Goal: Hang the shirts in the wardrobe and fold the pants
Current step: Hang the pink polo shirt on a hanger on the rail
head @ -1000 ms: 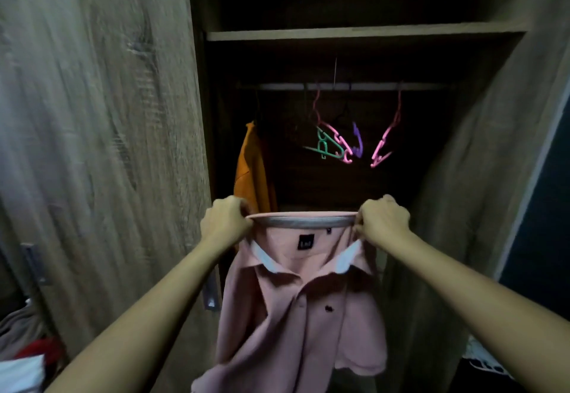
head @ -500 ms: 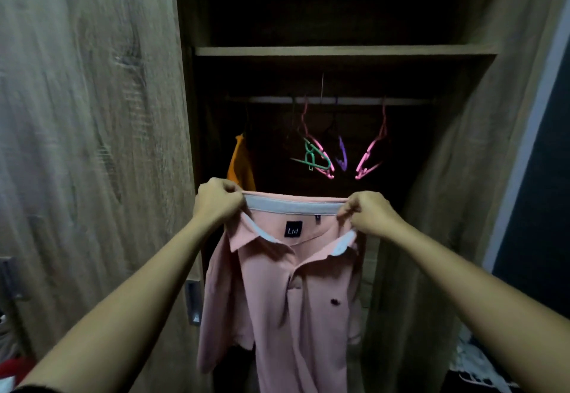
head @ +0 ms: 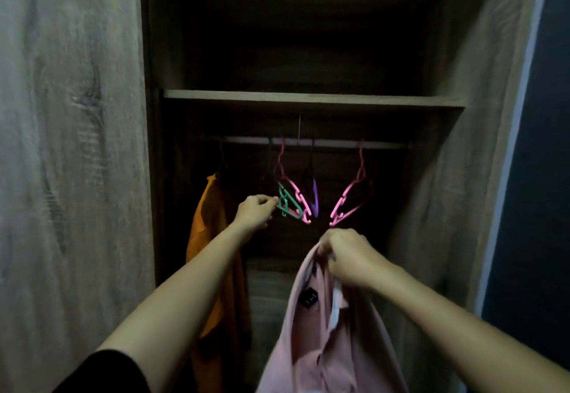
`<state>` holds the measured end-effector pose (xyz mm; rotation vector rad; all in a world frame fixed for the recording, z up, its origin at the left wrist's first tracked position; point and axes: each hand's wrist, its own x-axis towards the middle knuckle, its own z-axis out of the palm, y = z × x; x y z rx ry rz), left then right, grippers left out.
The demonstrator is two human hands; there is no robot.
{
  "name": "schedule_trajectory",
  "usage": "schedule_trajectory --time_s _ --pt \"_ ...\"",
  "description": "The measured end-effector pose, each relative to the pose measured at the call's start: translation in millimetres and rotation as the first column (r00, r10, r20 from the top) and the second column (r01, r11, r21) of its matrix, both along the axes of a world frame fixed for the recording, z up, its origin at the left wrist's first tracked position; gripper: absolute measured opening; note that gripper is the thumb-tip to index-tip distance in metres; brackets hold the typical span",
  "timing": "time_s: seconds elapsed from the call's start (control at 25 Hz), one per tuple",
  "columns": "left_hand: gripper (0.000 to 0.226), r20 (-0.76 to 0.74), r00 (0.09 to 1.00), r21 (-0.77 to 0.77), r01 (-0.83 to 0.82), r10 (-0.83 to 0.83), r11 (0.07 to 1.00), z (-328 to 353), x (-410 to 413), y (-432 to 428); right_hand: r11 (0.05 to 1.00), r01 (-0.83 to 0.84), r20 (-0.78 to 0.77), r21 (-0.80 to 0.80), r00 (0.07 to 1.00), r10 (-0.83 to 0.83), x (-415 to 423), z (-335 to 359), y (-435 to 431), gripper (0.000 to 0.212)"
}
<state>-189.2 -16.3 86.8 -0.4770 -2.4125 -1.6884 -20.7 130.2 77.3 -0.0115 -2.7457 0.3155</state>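
The pink polo shirt now hangs bunched from your right hand alone, clenched at its collar. Your left hand has released it and touches the green plastic hanger on the metal rail, so hanging can begin.

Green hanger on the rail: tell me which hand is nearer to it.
Left. The left hand has its fingers at the green hanger; the right hand is lower and to its right, gripping the pink shirt.

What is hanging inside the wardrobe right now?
On the rail: an orange shirt, plus empty hangers, green, pink and purple. The orange shirt's own hanger is mostly covered, and the space above the shelf is too dark.
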Motion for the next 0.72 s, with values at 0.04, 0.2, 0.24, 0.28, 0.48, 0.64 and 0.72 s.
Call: schedule_trajectory --time_s 0.04,0.2,0.24,0.28,0.48,0.64,0.72 --pt "0.039 -0.017 1.0 0.018 -0.023 0.024 1.0 6 -14 14 1.0 -0.017 -0.002 0.016 1.0 0.017 -2 -3 4 0.03" --pt "0.055 0.056 0.985 0.012 -0.162 0.161 0.987 21 -75 56 0.997 -0.063 -0.028 0.036 0.998 0.064 -8 -3 30 0.039" --pt "0.055 0.099 0.982 0.038 -0.165 0.161 0.986 21 -87 63 0.996 -0.067 -0.031 0.052 0.997 0.069 -8 -2 35 0.038" --pt "0.052 0.114 0.983 0.064 -0.149 0.141 0.987 19 -98 67 0.995 -0.068 -0.024 0.069 0.997 0.07 -8 -1 39 0.037" --pt "0.025 0.071 0.991 0.206 -0.128 0.116 0.97 21 -125 78 0.995 -0.034 -0.034 0.098 0.999 0.038 -23 -5 55 0.036" --pt "0.026 0.046 0.996 0.197 -0.087 0.08 0.977 36 -124 70 0.997 0.001 -0.019 0.081 1.0 0.0 -32 -13 54 0.034" --pt "0.018 0.079 0.993 0.191 -0.097 0.083 0.977 34 -109 59 0.996 0.025 -0.028 0.081 0.999 -0.023 -31 -15 50 0.034"
